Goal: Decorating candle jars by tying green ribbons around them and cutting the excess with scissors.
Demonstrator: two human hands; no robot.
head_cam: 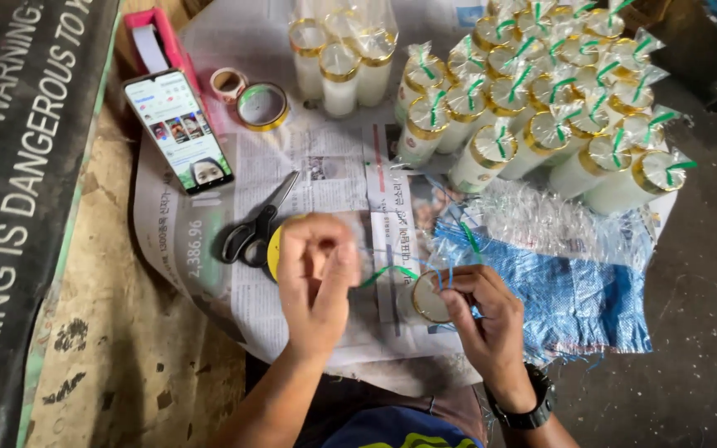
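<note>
My left hand pinches one end of a thin green ribbon over the newspaper. The ribbon runs across to my right hand, which holds the gold-rimmed top of a white candle in a glass wrapped in clear plastic. A watch sits on my right wrist. Black-handled scissors lie just left of my left hand, next to a yellow round thing partly hidden under it.
Several wrapped candles tied with green ribbon lie piled at the upper right. Three unwrapped candles stand at the top. A phone, tape rolls, a pink dispenser, clear plastic wraps and a blue woven sack surround the newspaper.
</note>
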